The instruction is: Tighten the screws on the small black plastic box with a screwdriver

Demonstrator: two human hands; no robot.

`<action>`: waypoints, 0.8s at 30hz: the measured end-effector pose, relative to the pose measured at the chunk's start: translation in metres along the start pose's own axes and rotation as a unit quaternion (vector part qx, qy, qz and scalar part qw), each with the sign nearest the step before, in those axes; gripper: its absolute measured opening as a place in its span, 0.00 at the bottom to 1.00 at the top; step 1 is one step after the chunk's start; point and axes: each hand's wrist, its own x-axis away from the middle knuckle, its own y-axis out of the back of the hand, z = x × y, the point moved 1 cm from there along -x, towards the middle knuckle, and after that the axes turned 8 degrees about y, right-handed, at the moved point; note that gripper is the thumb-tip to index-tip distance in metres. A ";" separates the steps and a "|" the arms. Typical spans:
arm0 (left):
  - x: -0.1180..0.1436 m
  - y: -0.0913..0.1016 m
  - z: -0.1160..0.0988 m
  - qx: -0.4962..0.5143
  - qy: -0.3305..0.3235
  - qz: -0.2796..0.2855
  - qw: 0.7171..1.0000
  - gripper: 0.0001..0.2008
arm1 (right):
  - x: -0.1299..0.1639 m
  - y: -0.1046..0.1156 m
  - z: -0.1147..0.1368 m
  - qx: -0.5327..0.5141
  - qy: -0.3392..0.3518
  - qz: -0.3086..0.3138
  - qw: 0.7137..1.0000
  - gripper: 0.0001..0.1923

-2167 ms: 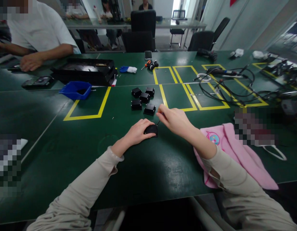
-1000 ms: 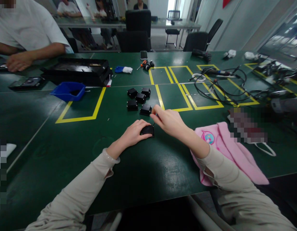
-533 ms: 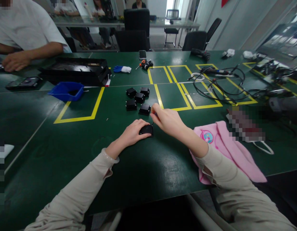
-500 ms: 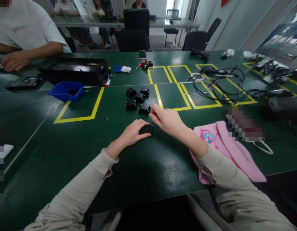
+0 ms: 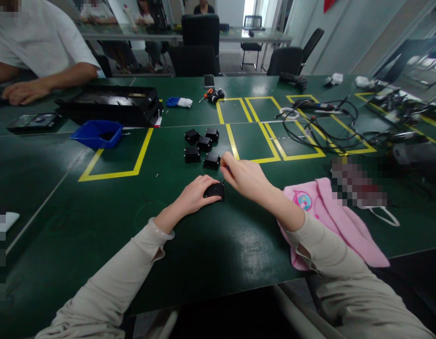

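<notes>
Step looks like driving a screw into the black box (image 5: 215, 190) on the green table (image 5: 98, 207). Left hand (image 5: 194, 194) clamps it flat, fingers curled over the top. Right hand (image 5: 246, 177) pinches a thin driver (image 5: 224, 181), tip at the box's far right corner, wrist raised. Next likely needs steady downward twist. Five more boxes (image 5: 201, 148) lie just beyond.

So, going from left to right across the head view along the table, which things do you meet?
Blue bin → cluster of small black boxes → left hand on a black box → right hand → pink cloth → tangle of black cables.
</notes>
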 end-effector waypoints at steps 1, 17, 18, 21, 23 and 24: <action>0.000 0.000 0.000 -0.001 -0.001 -0.001 1.000 0.19 | 0.000 0.000 0.000 -0.001 0.004 -0.002 1.000 0.15; 0.000 -0.001 0.001 0.001 -0.004 -0.003 1.000 0.20 | 0.001 0.000 0.000 0.009 -0.001 0.012 1.000 0.15; 0.000 -0.001 0.001 0.001 -0.005 -0.003 1.000 0.20 | 0.001 0.000 0.000 0.008 0.001 0.010 1.000 0.15; 0.000 -0.002 0.000 0.003 -0.005 -0.003 1.000 0.20 | 0.001 0.000 -0.001 0.006 0.010 -0.002 1.000 0.14; 0.000 -0.001 0.000 0.003 -0.005 -0.003 1.000 0.20 | 0.001 -0.001 -0.001 0.004 0.014 -0.007 1.000 0.14; 0.000 -0.001 0.000 0.002 -0.004 -0.003 1.000 0.19 | 0.001 -0.001 -0.001 0.003 0.016 -0.005 1.000 0.14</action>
